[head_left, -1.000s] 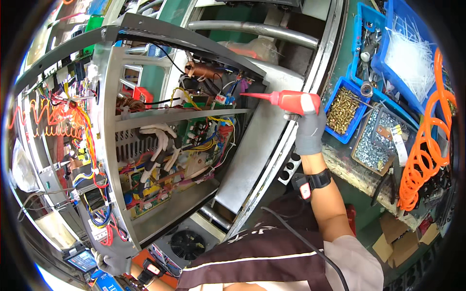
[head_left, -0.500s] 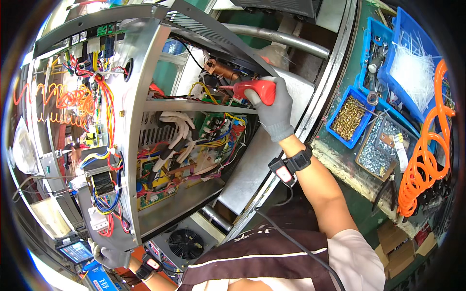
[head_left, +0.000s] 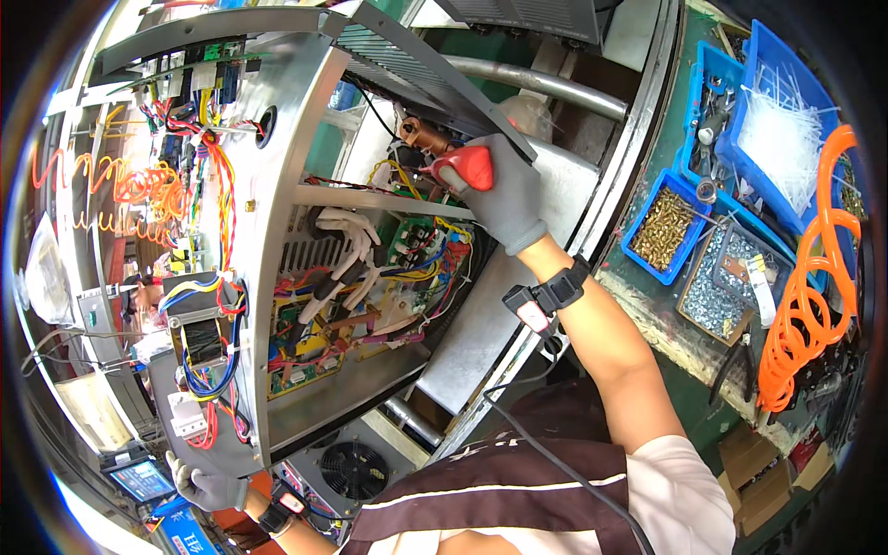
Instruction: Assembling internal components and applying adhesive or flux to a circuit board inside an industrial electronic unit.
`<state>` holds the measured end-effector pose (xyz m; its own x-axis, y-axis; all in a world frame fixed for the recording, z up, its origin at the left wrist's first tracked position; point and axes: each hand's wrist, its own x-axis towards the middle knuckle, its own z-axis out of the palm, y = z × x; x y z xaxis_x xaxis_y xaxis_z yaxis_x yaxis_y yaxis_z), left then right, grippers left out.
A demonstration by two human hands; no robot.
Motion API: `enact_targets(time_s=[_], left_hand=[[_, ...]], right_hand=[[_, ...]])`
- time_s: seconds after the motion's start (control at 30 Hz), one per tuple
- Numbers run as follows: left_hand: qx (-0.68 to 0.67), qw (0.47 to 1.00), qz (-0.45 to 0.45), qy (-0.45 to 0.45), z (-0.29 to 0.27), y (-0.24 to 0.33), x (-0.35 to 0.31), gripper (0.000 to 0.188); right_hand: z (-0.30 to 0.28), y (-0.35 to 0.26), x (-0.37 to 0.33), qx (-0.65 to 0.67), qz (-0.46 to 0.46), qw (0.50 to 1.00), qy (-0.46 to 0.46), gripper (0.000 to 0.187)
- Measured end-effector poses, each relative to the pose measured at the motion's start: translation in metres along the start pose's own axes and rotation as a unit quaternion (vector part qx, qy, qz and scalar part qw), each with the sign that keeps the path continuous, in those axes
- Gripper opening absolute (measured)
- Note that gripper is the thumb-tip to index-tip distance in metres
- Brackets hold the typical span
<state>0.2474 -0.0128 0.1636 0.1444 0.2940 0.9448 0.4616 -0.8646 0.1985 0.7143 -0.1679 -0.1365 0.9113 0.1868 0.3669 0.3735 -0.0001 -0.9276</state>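
Observation:
My right hand (head_left: 507, 199), in a grey glove, is wrapped round the red handle of what looks like a screwdriver (head_left: 474, 167). Its tip is hidden among wires beside a copper-coloured cylinder (head_left: 424, 137), inside an open metal cabinet (head_left: 305, 176). A louvred panel (head_left: 407, 69) slants just above that hand. Down at the lower left, my gloved left hand (head_left: 211, 488) is by the cabinet's bottom edge, fingers apart and nothing visible in them. White-sleeved thick cables (head_left: 344, 250) and green circuit boards (head_left: 412, 242) fill the cabinet's lower bay.
On the right bench stand a blue bin of brass-coloured screws (head_left: 666, 227), a tray of silver fasteners (head_left: 717, 287) and a blue bin of white cable ties (head_left: 782, 139). An orange coiled hose (head_left: 805, 324) hangs there. A fan unit (head_left: 354, 469) sits below the cabinet; a cable (head_left: 564, 462) crosses my apron.
The cabinet's upper part has shifted a little to the right. My right hand has moved slightly left and turned, still gripping the red handle. My left hand is nearly unmoved.

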Motion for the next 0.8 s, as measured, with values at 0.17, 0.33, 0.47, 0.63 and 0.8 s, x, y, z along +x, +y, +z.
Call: enact_targets(time_s=[0.17, 0.33, 0.47, 0.63, 0.8], left_hand=[[0.017, 1.0, 0.01, -0.016, 0.001, 0.005, 0.001, 0.017], [0.016, 0.999, 0.017, -0.023, 0.0, 0.003, -0.001, 0.015], [0.041, 0.998, 0.026, -0.033, -0.005, -0.003, 0.001, 0.014], [-0.024, 0.998, 0.032, -0.044, -0.01, -0.016, 0.003, 0.013], [-0.036, 0.998, 0.034, -0.041, -0.015, -0.024, 0.006, 0.013]], right_hand=[[-0.002, 0.002, 0.009, -0.028, -0.052, 0.998, -0.019, 0.041], [-0.012, 0.006, 0.003, -0.023, 0.021, 0.999, 0.026, 0.039], [-0.052, 0.011, -0.012, 0.139, 0.128, 0.974, 0.121, 0.031], [-0.101, 0.021, -0.045, 0.353, 0.274, 0.872, 0.202, 0.027], [-0.114, 0.03, -0.078, 0.336, 0.311, 0.859, 0.228, 0.031]])
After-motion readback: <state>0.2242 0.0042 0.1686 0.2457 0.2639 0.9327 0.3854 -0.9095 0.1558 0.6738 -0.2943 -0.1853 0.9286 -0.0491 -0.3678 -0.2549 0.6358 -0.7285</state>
